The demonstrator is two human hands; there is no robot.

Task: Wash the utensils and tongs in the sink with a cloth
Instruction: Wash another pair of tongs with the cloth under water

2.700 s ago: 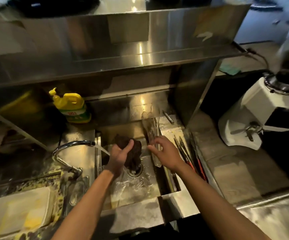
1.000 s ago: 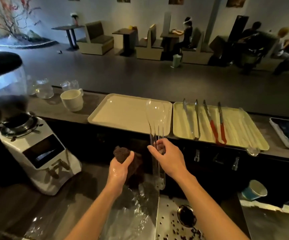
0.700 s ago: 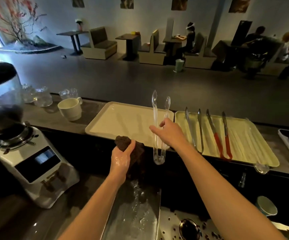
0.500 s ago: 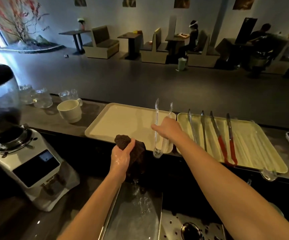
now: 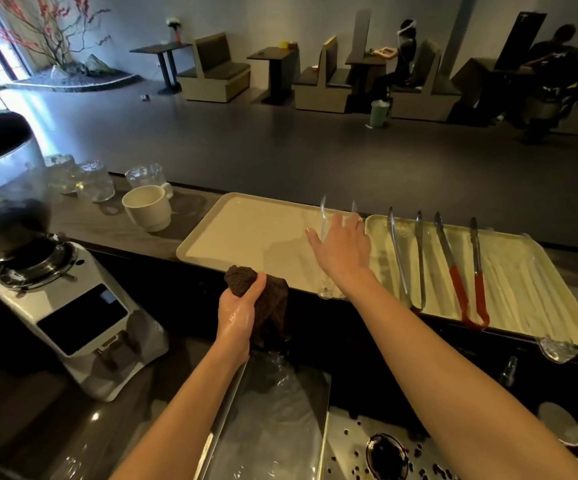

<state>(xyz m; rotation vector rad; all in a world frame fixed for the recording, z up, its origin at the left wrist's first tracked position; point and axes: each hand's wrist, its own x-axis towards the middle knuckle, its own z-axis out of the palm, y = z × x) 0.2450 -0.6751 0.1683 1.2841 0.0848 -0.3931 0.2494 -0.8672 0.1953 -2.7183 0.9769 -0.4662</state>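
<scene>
Clear plastic tongs (image 5: 322, 216) lie along the right side of a cream tray (image 5: 246, 233) on the counter, their hinge end over the tray's near rim. My right hand (image 5: 344, 251) hovers over or rests on them with the fingers spread and straight, hiding their middle. Lower down, my wet left hand (image 5: 239, 313) grips a bunched dark brown cloth (image 5: 273, 303) above a wet steel surface (image 5: 273, 410). On a second cream tray (image 5: 522, 271) to the right lie steel tongs (image 5: 419, 258) and red-handled tongs (image 5: 457, 278).
A white coffee grinder (image 5: 73, 306) stands at the left. A cream cup (image 5: 147, 211) and several glasses (image 5: 93, 181) sit on the counter beyond it. A perforated steel plate with scattered coffee beans (image 5: 384, 452) is at bottom right. People sit at tables across the room.
The view swung from the sink to the counter. My right hand carried the clear tongs forward, laid them on the left tray and opened. My left hand kept holding the cloth.
</scene>
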